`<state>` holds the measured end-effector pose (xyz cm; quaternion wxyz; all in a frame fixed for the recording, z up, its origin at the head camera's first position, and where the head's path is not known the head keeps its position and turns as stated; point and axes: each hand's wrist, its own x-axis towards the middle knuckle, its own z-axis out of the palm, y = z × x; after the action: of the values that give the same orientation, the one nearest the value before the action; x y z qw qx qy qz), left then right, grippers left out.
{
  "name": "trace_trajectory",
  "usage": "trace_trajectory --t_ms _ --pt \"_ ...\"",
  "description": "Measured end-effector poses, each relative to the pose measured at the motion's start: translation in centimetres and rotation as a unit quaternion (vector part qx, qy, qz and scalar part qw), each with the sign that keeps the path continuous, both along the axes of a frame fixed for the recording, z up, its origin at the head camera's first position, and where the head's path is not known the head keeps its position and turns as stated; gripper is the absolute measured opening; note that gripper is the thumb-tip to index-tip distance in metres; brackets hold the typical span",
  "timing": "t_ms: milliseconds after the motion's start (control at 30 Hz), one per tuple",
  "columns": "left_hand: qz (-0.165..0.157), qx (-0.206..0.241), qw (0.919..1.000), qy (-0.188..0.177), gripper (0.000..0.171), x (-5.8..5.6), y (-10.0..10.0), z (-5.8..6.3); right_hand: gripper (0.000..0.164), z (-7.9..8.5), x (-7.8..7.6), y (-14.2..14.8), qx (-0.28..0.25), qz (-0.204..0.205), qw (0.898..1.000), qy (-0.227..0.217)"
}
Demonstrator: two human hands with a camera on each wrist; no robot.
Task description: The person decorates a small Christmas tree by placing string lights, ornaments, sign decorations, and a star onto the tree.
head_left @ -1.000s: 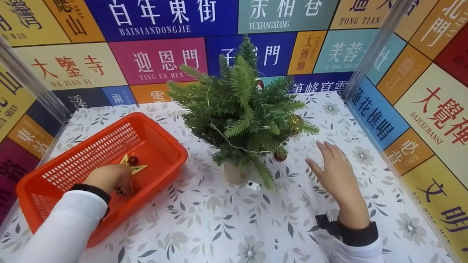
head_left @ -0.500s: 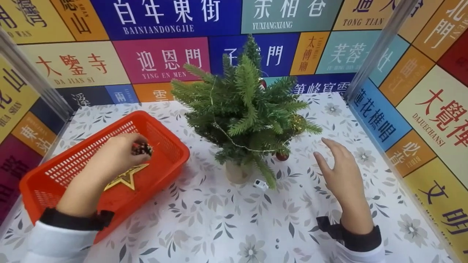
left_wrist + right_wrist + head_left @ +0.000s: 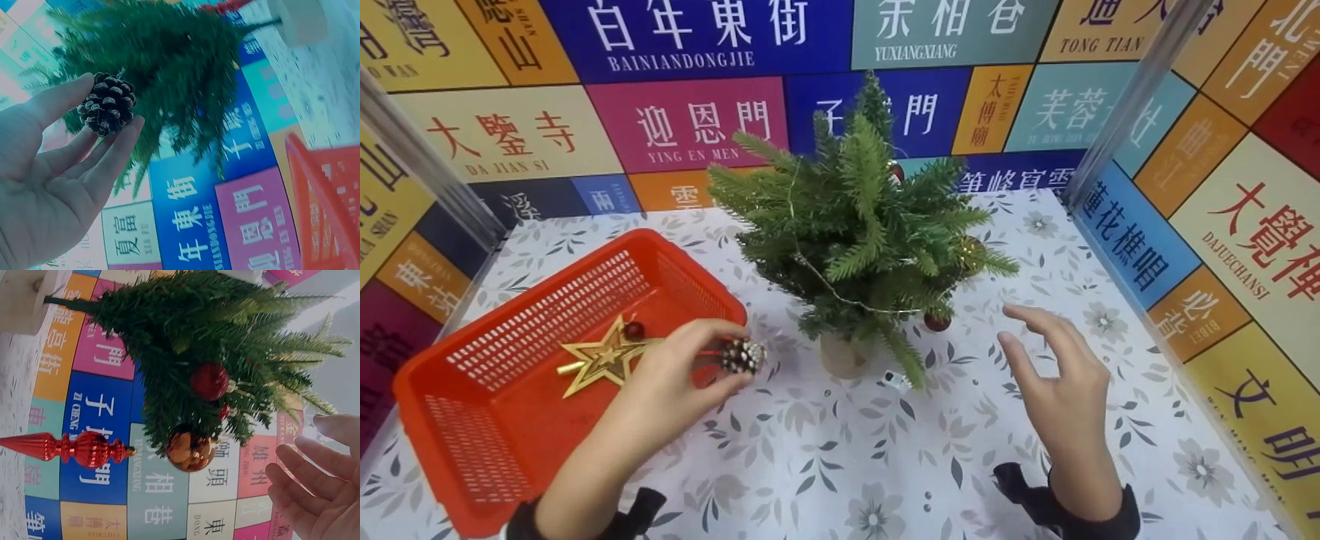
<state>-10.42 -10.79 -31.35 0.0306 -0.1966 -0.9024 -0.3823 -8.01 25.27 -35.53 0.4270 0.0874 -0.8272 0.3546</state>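
Note:
My left hand [image 3: 671,375] pinches a pine cone [image 3: 742,355] with pale-tipped scales between thumb and fingers, over the right end of the red basket [image 3: 570,307]. In the left wrist view the pine cone [image 3: 107,104] shows in front of the green branches. A small artificial Christmas tree [image 3: 859,225] stands upright at the middle, a thin string of wire lights around it. My right hand [image 3: 1061,382] is held to the right of the tree, fingers bent loosely, holding nothing. Near it on the branches hang a red ball [image 3: 209,381], a gold ball [image 3: 191,449] and a red spindle-shaped ornament [image 3: 93,450].
Inside the basket lie a gold star [image 3: 607,360] and a small dark red ball [image 3: 634,330]. A small white box [image 3: 894,381] sits beside the tree's pale base [image 3: 842,356]. Printed panels [image 3: 690,124] wall in the floral-covered table at the back and sides.
My left hand has come up out of the basket with the pine cone and moved right toward the tree. The right hand stays beside the tree, shifted slightly lower.

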Motion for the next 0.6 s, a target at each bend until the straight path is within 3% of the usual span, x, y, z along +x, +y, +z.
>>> trace_trajectory --t_ms 100,233,367,467,600 --pt "-0.031 0.034 0.9989 0.014 0.04 0.9 1.0 -0.6 0.026 -0.1 0.5 -1.2 -0.009 0.06 0.996 0.059" --pt "-0.079 0.077 0.9939 0.002 0.039 1.8 2.2 -1.2 0.033 -0.3 1.1 -3.2 -0.012 0.165 0.977 0.136" --pt "-0.127 0.095 0.9872 -0.008 0.04 2.3 3.4 -1.8 0.031 -0.4 1.9 -5.3 0.027 0.24 0.963 0.122" --pt "-0.153 0.107 0.9824 -0.004 0.042 2.4 4.3 -2.0 0.036 0.2 2.6 -6.4 0.042 0.247 0.964 0.091" --pt "-0.177 0.13 0.9756 0.003 0.043 2.6 5.0 -2.2 0.032 1.2 3.0 -7.1 0.028 0.234 0.962 0.14"
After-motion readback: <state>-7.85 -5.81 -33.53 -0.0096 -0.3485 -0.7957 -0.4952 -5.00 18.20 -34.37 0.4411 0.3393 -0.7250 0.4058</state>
